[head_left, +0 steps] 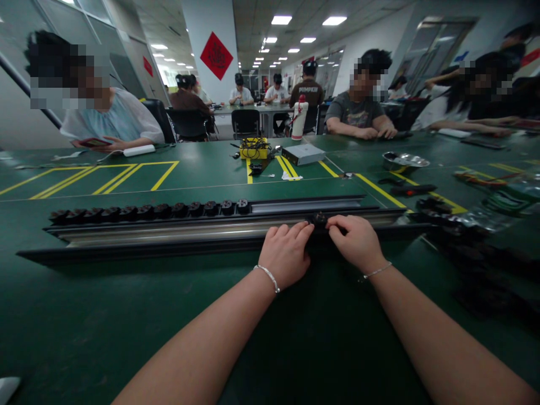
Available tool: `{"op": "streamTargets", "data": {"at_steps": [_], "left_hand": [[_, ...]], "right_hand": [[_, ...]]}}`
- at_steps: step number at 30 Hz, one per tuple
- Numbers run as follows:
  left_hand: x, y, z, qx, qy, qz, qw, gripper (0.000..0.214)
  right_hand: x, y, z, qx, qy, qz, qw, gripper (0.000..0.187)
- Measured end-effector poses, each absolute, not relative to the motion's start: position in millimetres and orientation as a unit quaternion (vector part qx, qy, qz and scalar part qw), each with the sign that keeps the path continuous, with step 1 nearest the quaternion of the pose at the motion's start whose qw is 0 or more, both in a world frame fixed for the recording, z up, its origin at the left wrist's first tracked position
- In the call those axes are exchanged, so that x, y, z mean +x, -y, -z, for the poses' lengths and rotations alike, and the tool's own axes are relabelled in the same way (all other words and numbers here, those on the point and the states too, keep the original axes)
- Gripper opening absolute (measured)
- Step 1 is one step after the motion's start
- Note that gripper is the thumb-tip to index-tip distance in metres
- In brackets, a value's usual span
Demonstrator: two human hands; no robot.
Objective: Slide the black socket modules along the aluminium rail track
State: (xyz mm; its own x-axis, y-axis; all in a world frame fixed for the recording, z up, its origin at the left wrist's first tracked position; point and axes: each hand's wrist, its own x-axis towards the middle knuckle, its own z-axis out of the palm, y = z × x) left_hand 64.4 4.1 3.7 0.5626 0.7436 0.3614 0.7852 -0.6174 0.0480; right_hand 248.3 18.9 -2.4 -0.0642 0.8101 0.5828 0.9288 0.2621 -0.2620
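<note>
A small black socket module (319,217) sits at the long metal-and-black rail (169,232), between my two hands. My left hand (286,253) has its fingertips at the module's left side, fingers bent over the rail and closed. From the right, my right hand (358,239) pinches at the module's other side with thumb and forefinger. Behind the rail runs a second black strip (304,205), with a row of several similar black socket modules (162,210) on its left part. My fingers partly cover the module, and its underside is hidden.
Loose dark parts (472,247) lie at the right, near a plastic bottle (514,194) and a metal bowl (405,161). A yellow box of cables (253,148), a grey box (302,153) and a flask (299,119) stand farther back. People sit across the green table (105,309).
</note>
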Motion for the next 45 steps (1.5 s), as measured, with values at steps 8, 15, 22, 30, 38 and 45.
{"op": "streamTargets", "data": {"at_steps": [8, 15, 22, 30, 38, 45], "left_hand": [[64.5, -3.9, -3.6, -0.881, 0.432, 0.182, 0.065, 0.052], [65.9, -3.3, -4.6, -0.88, 0.44, 0.164, 0.064, 0.053], [65.8, -3.9, -3.1, -0.88, 0.438, 0.172, 0.067, 0.054], [65.5, -3.4, -4.2, -0.88, 0.439, 0.169, 0.065, 0.055], [65.6, -4.0, -2.6, -0.879, 0.438, 0.181, 0.06, 0.054], [65.1, -4.5, -2.3, -0.879, 0.436, 0.186, 0.057, 0.052]], "right_hand": [[244.8, -19.4, 3.7, -0.605, 0.719, 0.12, 0.319, 0.018], [244.0, -19.7, 4.8, -0.613, 0.708, 0.132, 0.325, 0.018], [243.9, -19.2, 3.9, -0.611, 0.708, 0.13, 0.331, 0.018], [245.2, -19.8, 3.7, -0.609, 0.713, 0.127, 0.324, 0.019], [245.5, -20.6, 4.3, -0.599, 0.716, 0.141, 0.33, 0.017], [247.5, -22.3, 6.4, -0.578, 0.713, 0.15, 0.366, 0.015]]}}
